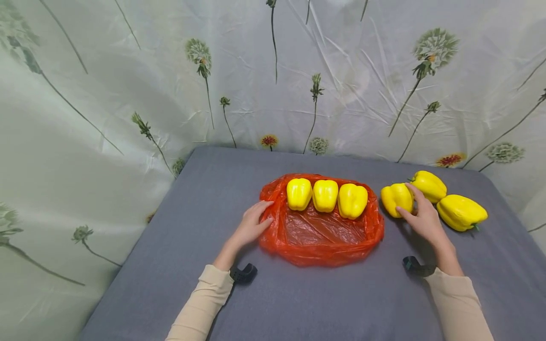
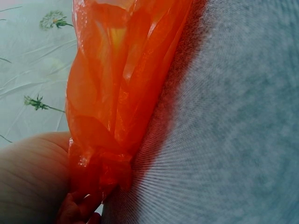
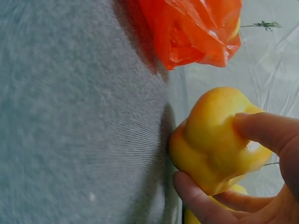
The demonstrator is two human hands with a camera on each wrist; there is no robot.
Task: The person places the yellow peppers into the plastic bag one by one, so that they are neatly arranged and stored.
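Note:
A red plastic bag (image 1: 322,253) lies spread wide on the grey surface, its rim rolled up all round. Three yellow bell peppers (image 1: 325,196) stand in a row along its far side. At the bag's left edge, my left hand (image 1: 250,225) holds the plastic between thumb and fingers; the wrist view partly hides the fingertips. Right of the bag, my right hand (image 1: 422,215) grips a yellow bell pepper (image 3: 217,140), thumb on one side and fingers on the other. That pepper appears to rest on or just above the surface.
Two more yellow bell peppers, one behind (image 1: 428,186) and one to the right (image 1: 460,213), lie beside my right hand. The grey table (image 1: 324,303) ends at the back against a flower-printed curtain (image 1: 256,85). Dark wrist bands (image 1: 244,273) stick out below the hands.

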